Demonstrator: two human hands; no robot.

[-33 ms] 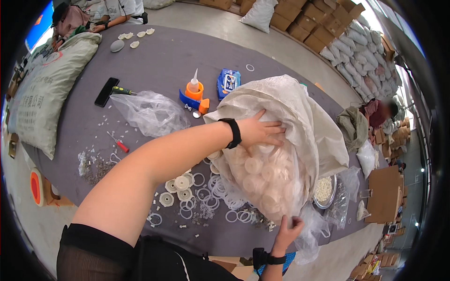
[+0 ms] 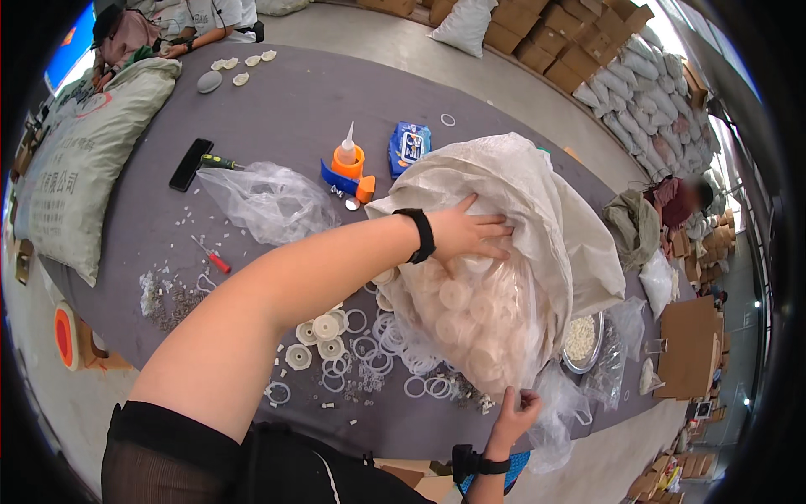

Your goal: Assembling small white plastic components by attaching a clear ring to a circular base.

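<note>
A white woven sack [image 2: 470, 168] lies slumped on the table with its mouth turned towards me. Inside it, a clear plastic bag [image 2: 495, 315] bulges with pale round plastic parts. My left hand [image 2: 470, 235] is open, its fingers spread flat against the sack's inner side and the top of the bag. Lower down, at the near end of the bag, my right hand [image 2: 512, 420] has its fingers curled together at the edge of the clear plastic. Loose translucent rings [image 2: 390, 332] and cream round plastic parts [image 2: 327, 328] lie left of the sack.
Left are a red screwdriver [image 2: 220, 263], crumpled plastic [image 2: 273, 202], a black phone [image 2: 191, 165] and an orange glue bottle holder [image 2: 348, 164]. A blue wipes pack [image 2: 410, 147] stands behind. A metal bowl of small white pieces [image 2: 581, 343] is right. Two people sit far left.
</note>
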